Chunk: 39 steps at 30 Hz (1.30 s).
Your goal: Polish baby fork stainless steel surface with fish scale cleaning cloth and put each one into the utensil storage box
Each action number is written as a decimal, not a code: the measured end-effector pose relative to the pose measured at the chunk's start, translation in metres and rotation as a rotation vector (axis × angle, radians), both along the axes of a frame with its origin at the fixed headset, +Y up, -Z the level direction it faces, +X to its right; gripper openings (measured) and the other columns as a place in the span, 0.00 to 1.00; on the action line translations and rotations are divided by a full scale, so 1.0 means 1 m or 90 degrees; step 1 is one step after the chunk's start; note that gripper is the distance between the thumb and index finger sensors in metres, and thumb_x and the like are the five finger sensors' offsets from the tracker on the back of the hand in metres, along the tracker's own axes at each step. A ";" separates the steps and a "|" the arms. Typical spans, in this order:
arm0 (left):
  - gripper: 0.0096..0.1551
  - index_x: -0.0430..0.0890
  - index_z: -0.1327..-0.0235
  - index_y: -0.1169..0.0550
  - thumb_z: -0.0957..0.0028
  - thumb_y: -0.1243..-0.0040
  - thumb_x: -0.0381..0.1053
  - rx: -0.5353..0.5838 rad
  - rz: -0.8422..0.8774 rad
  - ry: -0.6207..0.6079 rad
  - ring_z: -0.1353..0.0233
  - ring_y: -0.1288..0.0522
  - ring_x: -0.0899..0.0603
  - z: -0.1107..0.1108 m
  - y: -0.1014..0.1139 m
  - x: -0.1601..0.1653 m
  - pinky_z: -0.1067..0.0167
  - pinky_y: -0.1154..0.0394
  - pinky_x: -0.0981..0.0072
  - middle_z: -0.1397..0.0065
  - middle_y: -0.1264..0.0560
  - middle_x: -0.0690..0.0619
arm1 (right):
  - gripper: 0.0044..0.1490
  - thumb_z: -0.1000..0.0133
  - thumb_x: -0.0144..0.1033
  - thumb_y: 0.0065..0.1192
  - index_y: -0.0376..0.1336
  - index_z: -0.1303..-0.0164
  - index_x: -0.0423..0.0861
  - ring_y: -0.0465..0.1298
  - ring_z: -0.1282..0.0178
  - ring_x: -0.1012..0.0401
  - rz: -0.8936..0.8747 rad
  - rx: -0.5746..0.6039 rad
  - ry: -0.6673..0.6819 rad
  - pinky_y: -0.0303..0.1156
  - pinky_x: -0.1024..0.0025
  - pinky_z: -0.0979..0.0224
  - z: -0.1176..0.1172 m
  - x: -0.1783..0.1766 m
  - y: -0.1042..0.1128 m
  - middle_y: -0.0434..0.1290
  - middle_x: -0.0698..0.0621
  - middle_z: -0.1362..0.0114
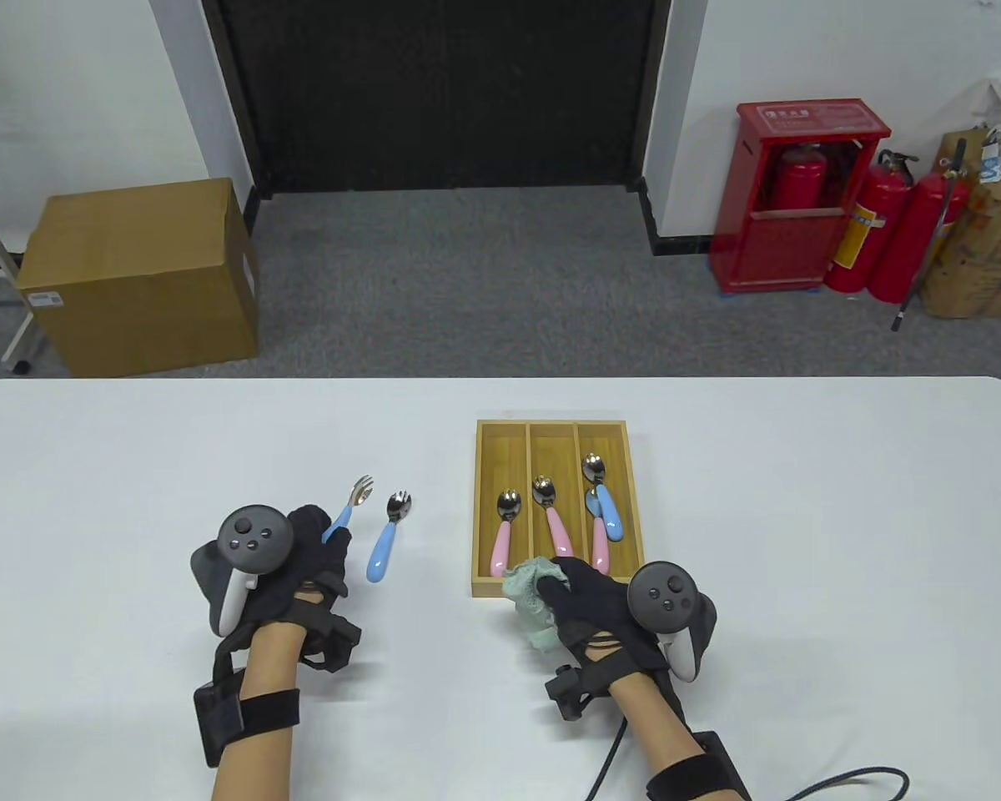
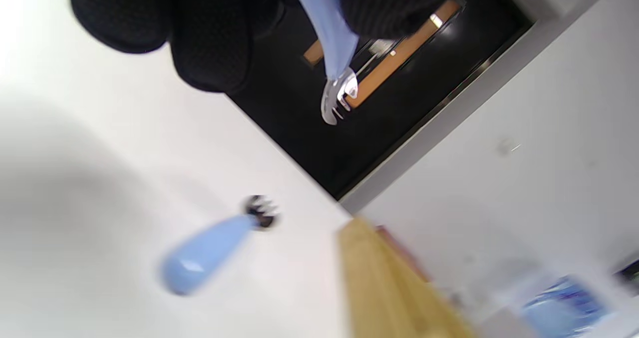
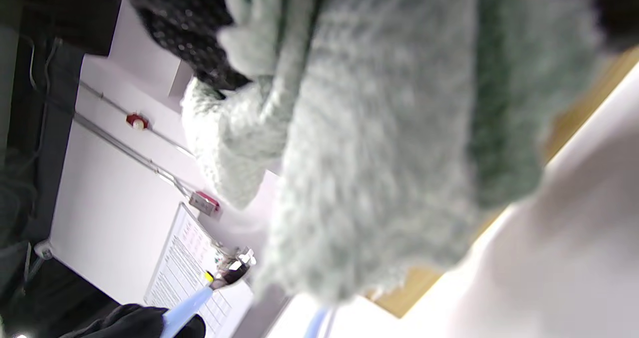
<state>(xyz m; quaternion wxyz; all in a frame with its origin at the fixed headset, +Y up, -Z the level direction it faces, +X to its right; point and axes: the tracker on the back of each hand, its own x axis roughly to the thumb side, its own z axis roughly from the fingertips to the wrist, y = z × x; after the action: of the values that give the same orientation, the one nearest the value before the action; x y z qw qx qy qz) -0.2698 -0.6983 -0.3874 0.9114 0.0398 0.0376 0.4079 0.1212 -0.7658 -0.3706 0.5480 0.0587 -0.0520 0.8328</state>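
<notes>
On the table (image 1: 801, 501), the storage box (image 1: 484, 509) sits right of a loose fork (image 1: 388, 534); four utensils lie in its three compartments; a cardboard box (image 1: 133, 275) stands behind.

Table view bright, even overhead light, sharp; soft shadows under both hands. Left wrist view blurred (worst toward 5 o'clock), glare on fork (image 2: 339, 96) tines. Right wrist view: cloth (image 3: 379, 143) close, out of focus.

Bare table (image 1: 801, 517) right of the storage box (image 1: 485, 501); loose blue fork (image 1: 386, 538) left of it.
</notes>
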 end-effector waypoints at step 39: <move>0.29 0.47 0.34 0.30 0.48 0.40 0.55 0.022 0.154 -0.368 0.60 0.17 0.49 0.068 -0.031 0.110 0.43 0.24 0.42 0.46 0.20 0.47 | 0.30 0.62 0.30 0.76 0.73 0.48 0.39 0.88 0.67 0.47 -0.157 0.002 0.271 0.81 0.51 0.66 -0.001 -0.020 0.010 0.84 0.35 0.53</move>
<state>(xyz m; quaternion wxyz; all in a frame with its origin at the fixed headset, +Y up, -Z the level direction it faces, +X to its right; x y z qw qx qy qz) -0.1598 -0.7298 -0.3198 0.8283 -0.0673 -0.2254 0.5085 0.1012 -0.7558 -0.3712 0.6438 0.2270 0.0571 0.7285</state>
